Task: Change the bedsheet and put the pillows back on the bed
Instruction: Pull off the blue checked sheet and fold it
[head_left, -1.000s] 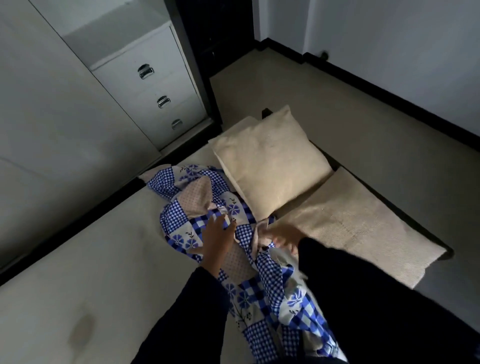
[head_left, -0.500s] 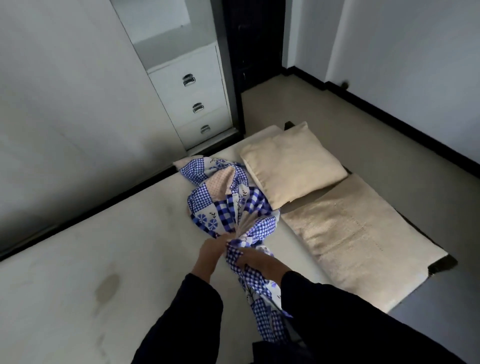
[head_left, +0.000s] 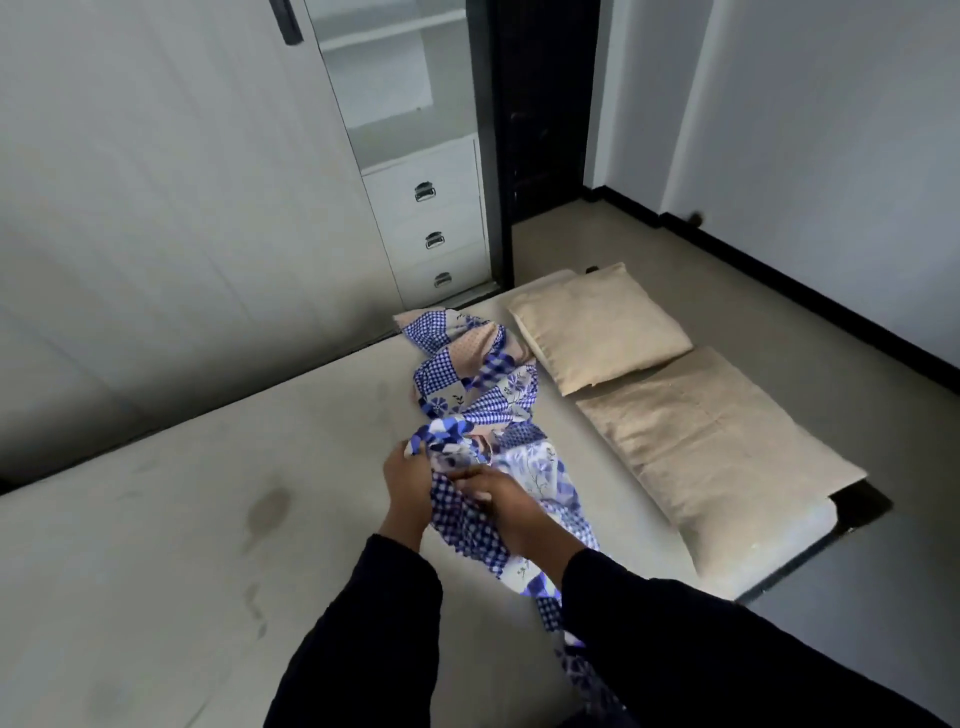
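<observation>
Bedsheet (head_left: 467, 395) is the blue checked one, bunched like a rope across the bare mattress (head_left: 182, 519). Far left is just stained mattress. The drawers (head_left: 426, 228) behind it are closed, so we can't tell what's in them. Our left hand (head_left: 408, 483) and right hand (head_left: 498, 493) both grip the near bunch. We'd hunt for a hem or corner, then shake it out wide instead of tugging. On the right, the far pillow (head_left: 597, 327) overlaps the near pillow (head_left: 717, 447); probably shift those first.
</observation>
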